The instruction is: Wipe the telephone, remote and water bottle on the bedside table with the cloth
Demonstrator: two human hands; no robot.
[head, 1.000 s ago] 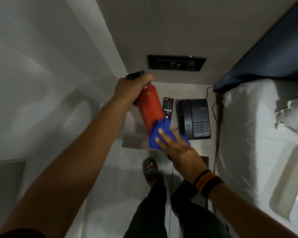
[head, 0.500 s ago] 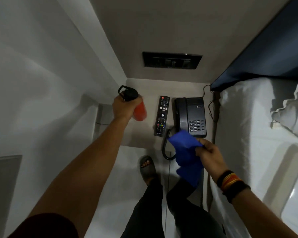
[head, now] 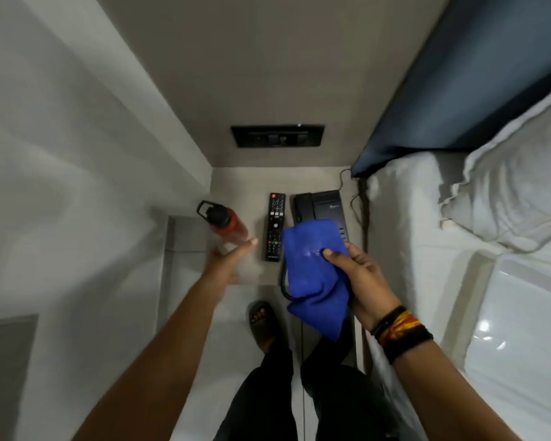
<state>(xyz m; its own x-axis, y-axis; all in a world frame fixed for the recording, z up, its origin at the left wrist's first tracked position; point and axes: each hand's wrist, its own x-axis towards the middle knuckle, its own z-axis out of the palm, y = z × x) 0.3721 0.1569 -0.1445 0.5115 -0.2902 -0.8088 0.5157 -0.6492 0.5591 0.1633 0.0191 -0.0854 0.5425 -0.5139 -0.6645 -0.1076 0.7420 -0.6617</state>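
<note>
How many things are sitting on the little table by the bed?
3. The red water bottle stands at the left, the remote lies in the middle, and the telephone sits at the right, partly hidden behind the blue cloth.

You stand in a hotel-style bedroom: a bed [head: 427, 237] with white linen and a pillow [head: 519, 192] against a dark headboard [head: 465, 90], a bedside table [head: 252, 179] carrying a corded telephone [head: 325, 203] and remote [head: 275, 226], and a wall switch panel [head: 277, 136] above.
</note>
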